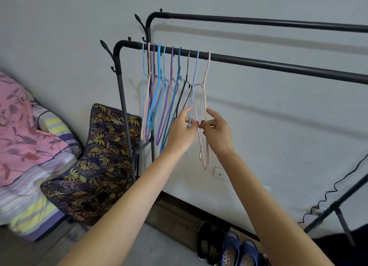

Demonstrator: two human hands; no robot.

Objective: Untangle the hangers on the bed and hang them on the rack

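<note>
Several thin hangers in blue, purple, black and pale pink hang in a row on the near bar of the black rack [258, 63]. The last two on the right are a light blue hanger [194, 76] and a pale pink hanger [206, 80]. My left hand [182, 130] pinches the lower part of the light blue hanger. My right hand [216, 129] pinches the lower part of the pale pink hanger. The two hands almost touch at the fingertips. The bed [23, 186] lies at the left, and no hangers show on the visible part of it.
A second, higher rack bar [258, 22] runs behind near the white wall. A dark leaf-patterned cushion [95, 166] leans between bed and rack post. Shoes and blue sandals [229, 245] lie on the floor below. A black coiled cord [326, 196] hangs at right.
</note>
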